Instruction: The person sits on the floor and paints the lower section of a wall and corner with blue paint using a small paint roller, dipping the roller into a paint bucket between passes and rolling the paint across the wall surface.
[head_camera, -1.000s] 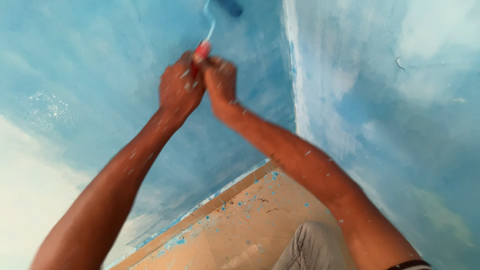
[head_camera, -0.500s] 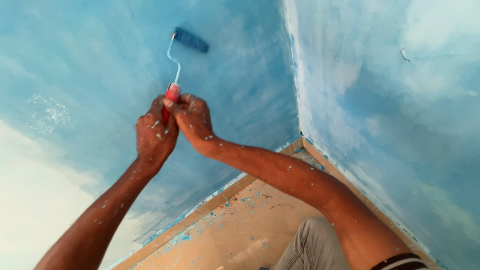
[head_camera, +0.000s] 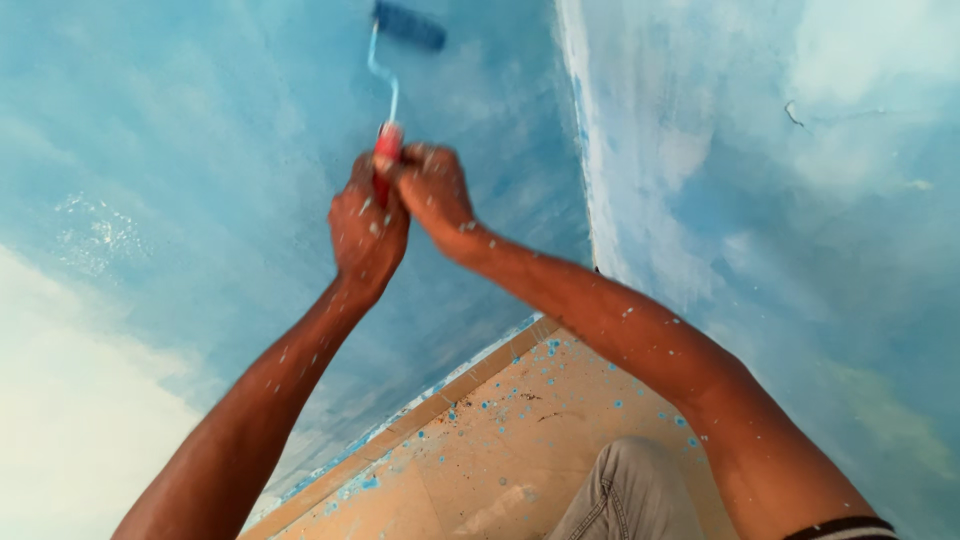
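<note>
Both hands, the left hand (head_camera: 366, 228) and right hand (head_camera: 432, 192), are clenched around the red handle of a paint roller (head_camera: 408, 26) pressed against the blue wall (head_camera: 180, 150).

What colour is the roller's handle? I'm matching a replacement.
Red, on the paint roller gripped by both hands; head view.

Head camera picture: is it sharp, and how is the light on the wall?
Head view: slight motion blur softens both hands, left hand and right hand, on the red handle of the paint roller; the blue wall is evenly lit with no glare; its lower left part looks pale, almost washed out; the view is tilted.
</note>
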